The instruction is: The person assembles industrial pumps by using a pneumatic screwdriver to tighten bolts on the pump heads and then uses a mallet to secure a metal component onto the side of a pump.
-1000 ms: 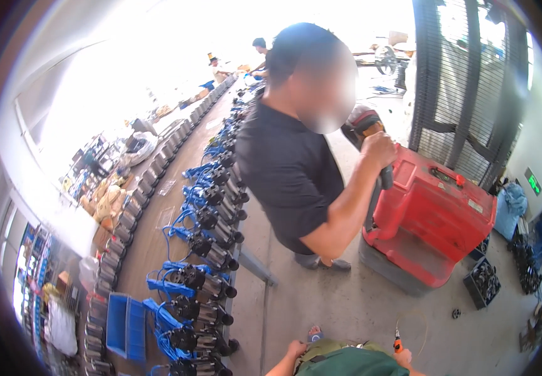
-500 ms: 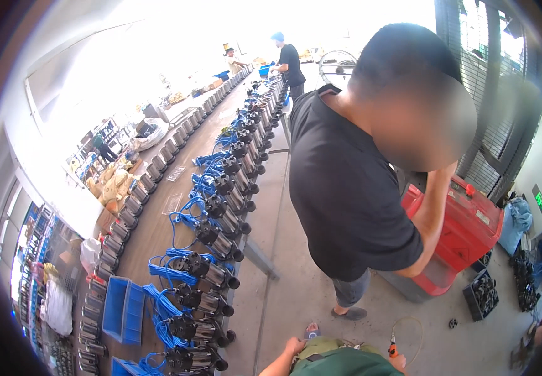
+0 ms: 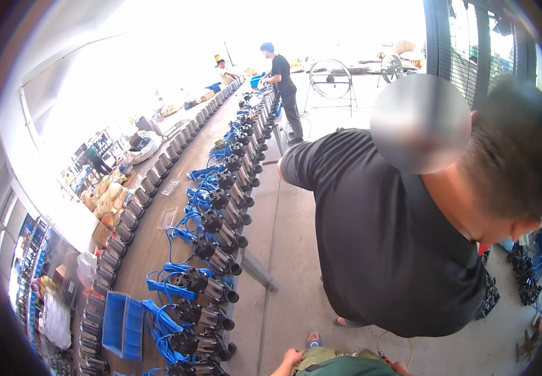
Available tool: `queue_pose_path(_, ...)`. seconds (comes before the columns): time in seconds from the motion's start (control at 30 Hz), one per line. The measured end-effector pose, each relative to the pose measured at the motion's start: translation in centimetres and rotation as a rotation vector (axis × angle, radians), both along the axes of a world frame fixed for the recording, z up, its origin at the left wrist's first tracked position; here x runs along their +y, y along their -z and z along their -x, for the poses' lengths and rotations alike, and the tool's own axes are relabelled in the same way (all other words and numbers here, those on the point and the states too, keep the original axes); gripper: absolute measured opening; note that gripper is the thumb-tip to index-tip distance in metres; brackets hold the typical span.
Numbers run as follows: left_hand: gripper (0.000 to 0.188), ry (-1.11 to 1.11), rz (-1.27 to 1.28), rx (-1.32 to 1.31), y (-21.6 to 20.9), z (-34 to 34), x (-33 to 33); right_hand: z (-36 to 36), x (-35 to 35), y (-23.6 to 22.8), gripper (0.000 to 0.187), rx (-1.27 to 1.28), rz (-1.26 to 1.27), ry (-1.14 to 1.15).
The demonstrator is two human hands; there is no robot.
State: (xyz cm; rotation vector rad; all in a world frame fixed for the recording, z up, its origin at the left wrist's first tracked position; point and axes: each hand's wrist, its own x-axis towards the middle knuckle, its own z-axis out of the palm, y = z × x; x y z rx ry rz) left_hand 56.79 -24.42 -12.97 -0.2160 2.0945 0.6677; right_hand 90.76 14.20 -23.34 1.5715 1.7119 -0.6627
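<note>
My left hand (image 3: 293,357) is at the lower edge, against the side of my olive and green clothing. Its fingers look curled, and what they hold, if anything, is hidden. On the other side of my body, my right hand (image 3: 400,368) closes round an orange-handled tool (image 3: 384,358), only partly in view. A thin pale hose (image 3: 411,354) loops beside it. Nearest to my left hand is a long row of steel pumps (image 3: 205,282) with black ends and bundled blue cables (image 3: 164,316), lying along the bench edge. Neither hand touches them.
A person in a black shirt (image 3: 396,238) stands close on the right. The long bench (image 3: 158,250) runs away from me, with a blue bin (image 3: 122,326) and steel cylinders (image 3: 117,244) on it. Another worker (image 3: 281,81) stands farther along. A bench leg (image 3: 260,271) slants onto the floor.
The person in black has turned, bent down and come nearer, now covering the red machine and the black crate. My right hand and its tool have sunk lower in the view.
</note>
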Motion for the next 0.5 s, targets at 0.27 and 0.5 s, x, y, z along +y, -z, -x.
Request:
queue_pose_path(0.27,0.053,0.059,0.039,-0.002,-0.5,0.4,0.1,-0.1,-1.1,-2.9,0.08,-0.014,0.001,0.007)
queue_pose_path(0.5,0.046,0.021,-0.005,-0.093,0.4,1.7,-0.4,0.2,-3.5,-5.1,0.076,0.019,0.021,0.017)
